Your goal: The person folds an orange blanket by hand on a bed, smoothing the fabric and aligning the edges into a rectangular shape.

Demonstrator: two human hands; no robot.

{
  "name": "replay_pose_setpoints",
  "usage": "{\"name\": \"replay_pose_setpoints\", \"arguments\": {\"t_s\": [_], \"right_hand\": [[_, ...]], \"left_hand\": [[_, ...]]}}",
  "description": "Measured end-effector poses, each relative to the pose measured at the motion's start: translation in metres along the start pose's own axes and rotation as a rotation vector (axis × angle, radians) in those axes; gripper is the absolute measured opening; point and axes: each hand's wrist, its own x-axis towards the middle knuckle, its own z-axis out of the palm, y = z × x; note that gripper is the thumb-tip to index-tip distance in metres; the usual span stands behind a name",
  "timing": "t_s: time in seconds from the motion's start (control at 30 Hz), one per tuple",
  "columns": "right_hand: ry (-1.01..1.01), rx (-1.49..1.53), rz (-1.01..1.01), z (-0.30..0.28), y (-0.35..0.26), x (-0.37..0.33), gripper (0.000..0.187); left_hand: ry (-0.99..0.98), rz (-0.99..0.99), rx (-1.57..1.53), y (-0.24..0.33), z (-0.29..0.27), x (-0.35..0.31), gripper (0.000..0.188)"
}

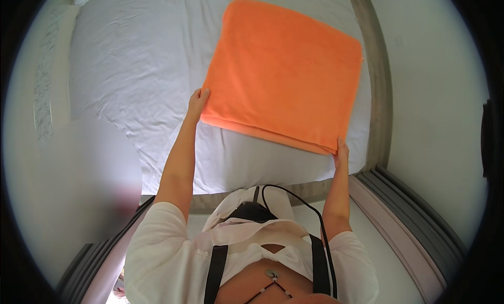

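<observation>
A folded orange towel (283, 73) lies spread as a square on a bed with a white sheet (142, 67). My left hand (198, 101) grips the towel's near left corner. My right hand (341, 151) pinches its near right corner, where the folded layers show as a stacked edge. Both arms reach forward from the lower edge of the view. The towel's far side rests toward the upper right of the bed.
A grey-brown bed frame (378, 94) runs along the right side of the mattress. A pale wall (436, 94) stands to the right. Grey and pink curved bands (404, 220) lie along the floor at lower right. A blurred patch (89, 167) covers the left.
</observation>
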Motion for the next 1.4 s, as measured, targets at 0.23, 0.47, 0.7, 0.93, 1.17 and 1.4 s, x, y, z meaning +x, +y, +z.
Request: {"name": "replay_pose_setpoints", "arguments": {"t_s": [0.23, 0.47, 0.7, 0.93, 1.17, 1.4], "right_hand": [[-0.191, -0.011, -0.034, 0.025, -0.02, -0.021, 0.045], [-0.539, 0.198, -0.084, 0.074, -0.052, -0.078, 0.044], [-0.121, -0.048, 0.042, -0.024, 0.033, -0.003, 0.043], [0.243, -0.274, -0.346, 0.01, 0.043, 0.024, 0.048], [0.105, -0.668, -0.782, 0.064, -0.004, 0.016, 0.065], [-0.222, -0.303, -0.016, 0.037, 0.006, 0.031, 0.071]], "left_hand": [[-0.131, 0.237, 0.369, -0.019, 0.011, 0.012, 0.052], [-0.186, 0.293, 0.325, 0.013, 0.032, -0.013, 0.055], [-0.07, -0.123, -0.133, -0.003, -0.011, -0.027, 0.041], [0.435, 0.385, 0.764, 0.001, 0.013, -0.025, 0.045], [0.208, 0.576, 0.676, -0.017, 0.019, 0.003, 0.06], [-0.184, -0.171, -0.074, -0.027, 0.007, 0.002, 0.067]]}}
